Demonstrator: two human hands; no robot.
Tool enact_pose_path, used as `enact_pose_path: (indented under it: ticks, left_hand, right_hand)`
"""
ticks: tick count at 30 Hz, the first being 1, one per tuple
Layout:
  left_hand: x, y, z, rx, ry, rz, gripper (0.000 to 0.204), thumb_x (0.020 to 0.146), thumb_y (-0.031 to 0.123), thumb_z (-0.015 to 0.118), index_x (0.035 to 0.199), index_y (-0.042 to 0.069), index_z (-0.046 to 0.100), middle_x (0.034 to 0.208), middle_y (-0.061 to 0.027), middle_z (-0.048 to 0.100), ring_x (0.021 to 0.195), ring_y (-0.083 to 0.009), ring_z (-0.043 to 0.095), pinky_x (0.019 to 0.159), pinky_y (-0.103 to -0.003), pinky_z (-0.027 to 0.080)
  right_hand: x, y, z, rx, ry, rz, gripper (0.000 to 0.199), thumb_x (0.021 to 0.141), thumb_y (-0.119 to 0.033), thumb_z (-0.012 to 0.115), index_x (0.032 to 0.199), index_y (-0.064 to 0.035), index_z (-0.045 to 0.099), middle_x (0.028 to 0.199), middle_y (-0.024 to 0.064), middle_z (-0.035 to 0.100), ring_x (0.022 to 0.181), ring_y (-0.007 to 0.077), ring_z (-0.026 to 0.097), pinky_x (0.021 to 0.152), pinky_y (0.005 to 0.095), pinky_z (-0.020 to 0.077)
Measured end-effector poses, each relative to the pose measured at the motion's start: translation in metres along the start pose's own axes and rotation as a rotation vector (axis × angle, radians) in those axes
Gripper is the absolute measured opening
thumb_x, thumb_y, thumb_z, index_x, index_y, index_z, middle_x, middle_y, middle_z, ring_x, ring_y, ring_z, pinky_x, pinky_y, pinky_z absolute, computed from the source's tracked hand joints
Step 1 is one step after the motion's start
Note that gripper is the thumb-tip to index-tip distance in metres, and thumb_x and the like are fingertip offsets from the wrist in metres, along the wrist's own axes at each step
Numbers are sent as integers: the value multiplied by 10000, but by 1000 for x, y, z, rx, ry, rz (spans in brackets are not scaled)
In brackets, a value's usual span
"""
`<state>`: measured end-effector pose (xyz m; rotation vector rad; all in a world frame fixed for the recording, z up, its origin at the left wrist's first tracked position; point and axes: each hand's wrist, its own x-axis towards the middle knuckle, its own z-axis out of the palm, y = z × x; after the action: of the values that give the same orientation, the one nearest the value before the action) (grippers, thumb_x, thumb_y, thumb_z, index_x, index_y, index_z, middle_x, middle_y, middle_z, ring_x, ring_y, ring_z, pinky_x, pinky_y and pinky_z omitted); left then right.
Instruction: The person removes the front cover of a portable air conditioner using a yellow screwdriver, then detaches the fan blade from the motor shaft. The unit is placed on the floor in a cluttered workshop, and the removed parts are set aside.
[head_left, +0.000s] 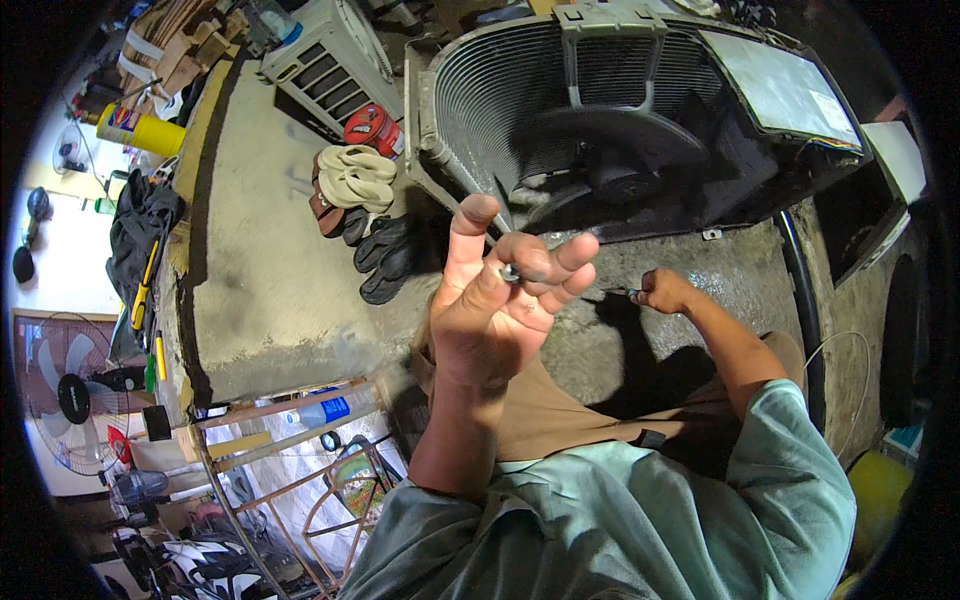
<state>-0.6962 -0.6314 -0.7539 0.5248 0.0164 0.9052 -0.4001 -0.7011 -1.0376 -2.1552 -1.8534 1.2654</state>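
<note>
My left hand [500,290] is raised in the middle of the view, palm up. Its thumb and a bent finger pinch a small shiny metal piece [511,272], perhaps a screw or nut; the other fingers stick out. Lower and to the right, my right hand [662,292] is closed round a slim tool [633,295] whose thin shaft points left; its exact kind is too small to tell. Beyond both hands stands an opened air conditioner outdoor unit [437,160], its curved coil and dark fan [625,185] showing.
White-beige gloves or cloth [355,178], a red round object [370,128] and dark sandals [385,260] lie left of the unit. A black pipe [800,300] runs along the right. A metal rack [300,480] stands at lower left, near a standing fan [72,400].
</note>
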Motion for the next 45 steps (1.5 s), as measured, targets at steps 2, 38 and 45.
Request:
enact_pose_path:
  ticks: [2,38,45]
  left_hand:
    - [3,-7,-12,-24,9,-40,453,1017,135,583,1431,129,398,996,-147,656,1183,-423,639,1067,-552,490]
    - [122,-105,-179,1973,-252,65,599,904,127,675,1464,23,489,891,-211,702,776,-391,689,711,-475,542]
    - [25,-7,-73,1772,-71,97,195,915,152,738,1064,28,715,1027,-165,710,929,-304,711,807,-389,564]
  right_hand:
    - [-6,4,2,50,16,11,395,831,-368,728,969,1,707,1010,256,719,987,430,682,848,489,533]
    - [76,-77,15,1956,795,-134,272,918,-152,705,1166,-129,596,947,0,629,716,124,583,589,289,520]
    - [83,-13,163,766,910,550,471,872,-157,667,1295,36,587,1130,194,689,1039,288,648,953,378,495]
